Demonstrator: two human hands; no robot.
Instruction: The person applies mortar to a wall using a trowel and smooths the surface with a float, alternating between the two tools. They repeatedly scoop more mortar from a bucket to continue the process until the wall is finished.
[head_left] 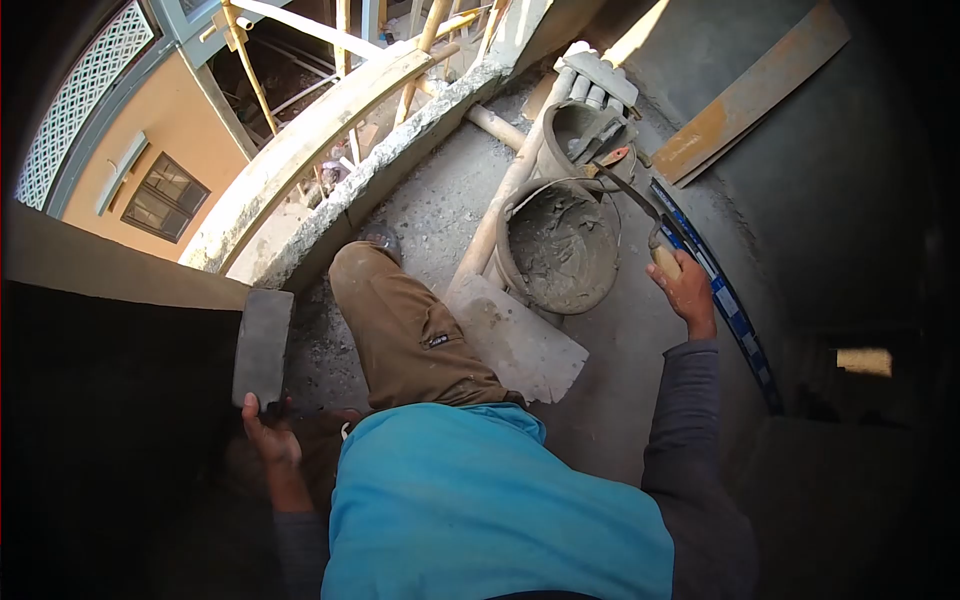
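Room is tight on the concrete balcony floor [440,215]: a curved parapet [330,175] bounds its left edge and a dark wall [850,200] closes the right. Bare floor is left only between the person's bent knee [400,320] and that wall.

The left hand [268,435] is clamped on a plastering float [262,345], held upright beside the knee, though the grip sits in shadow and is hard to read. The right hand [685,285] is closed round the wooden handle of a trowel [630,195], whose blade reaches over the rim of a mortar bucket [560,250].

A second bucket [575,135] behind it holds tools too jumbled to name. A grey slab [520,340] lies against the mortar bucket. A blue spirit level [730,310] runs just beside the right hand, and a wooden plank [750,95] lies by the far wall.
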